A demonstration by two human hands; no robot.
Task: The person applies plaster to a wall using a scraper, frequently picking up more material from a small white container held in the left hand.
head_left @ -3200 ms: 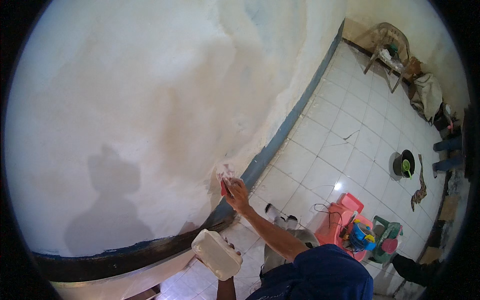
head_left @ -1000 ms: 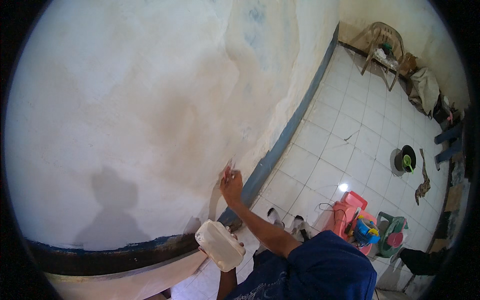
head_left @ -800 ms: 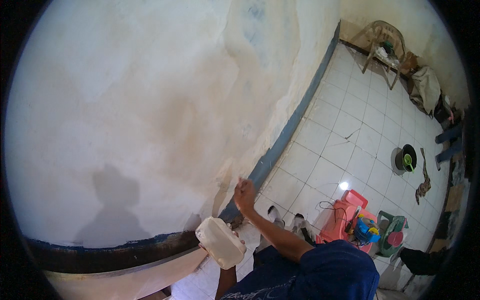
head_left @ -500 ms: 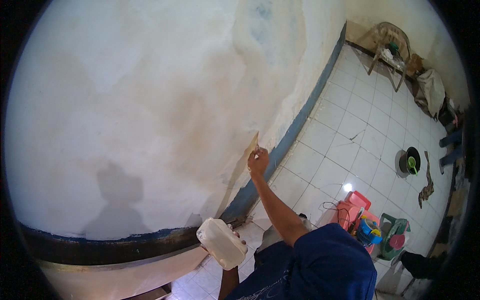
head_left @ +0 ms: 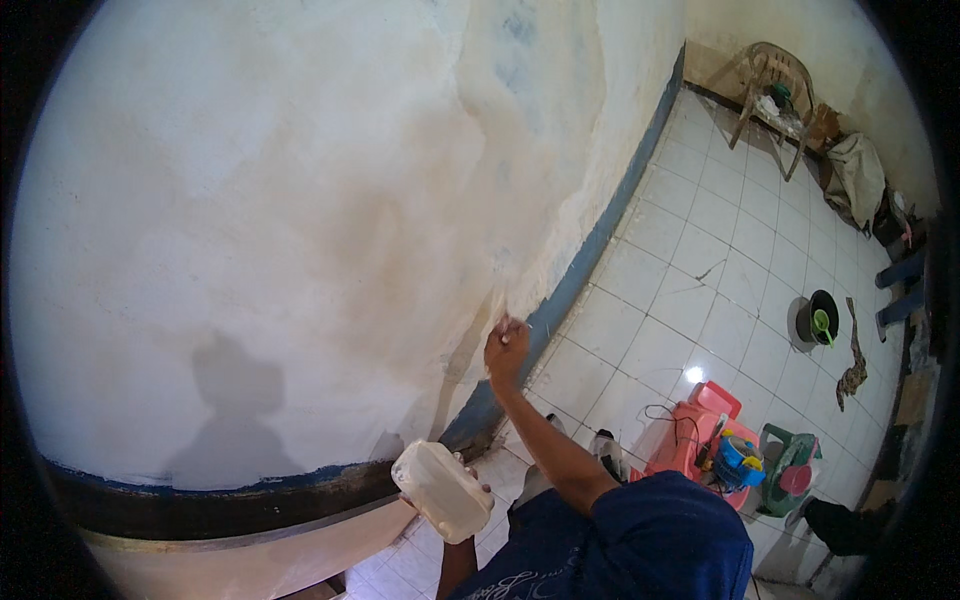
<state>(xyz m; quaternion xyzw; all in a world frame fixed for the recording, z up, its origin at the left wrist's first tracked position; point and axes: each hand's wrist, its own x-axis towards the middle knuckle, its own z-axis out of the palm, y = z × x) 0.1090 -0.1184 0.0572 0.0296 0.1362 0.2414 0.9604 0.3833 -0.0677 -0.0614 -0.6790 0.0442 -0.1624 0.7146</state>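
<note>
My left hand (head_left: 485,483) carries a whitish rectangular plastic tub (head_left: 444,490) from below, fingers wrapped round its sides. Pale, smooth stuff shows in or on the tub, but I cannot tell how full it is. Low on the stained wall (head_left: 300,220), just above its blue-painted bottom band (head_left: 578,270), my right hand (head_left: 507,352) is closed on a thin tan putty knife (head_left: 501,300). The blade points up and lies at the wall surface; the grip is hidden in my fingers. Whitish smears mark my right fingers.
A ledge (head_left: 250,550) runs along the wall at lower left. On the tiled floor (head_left: 690,250) to the right stand a pink stool (head_left: 675,445), a green stool (head_left: 790,478) with a pink dipper, and a black bucket (head_left: 822,305). A chair (head_left: 780,85) stands far back.
My right hand has slid down along the wall and slightly left with the putty knife. The tub in my left hand has barely moved.
</note>
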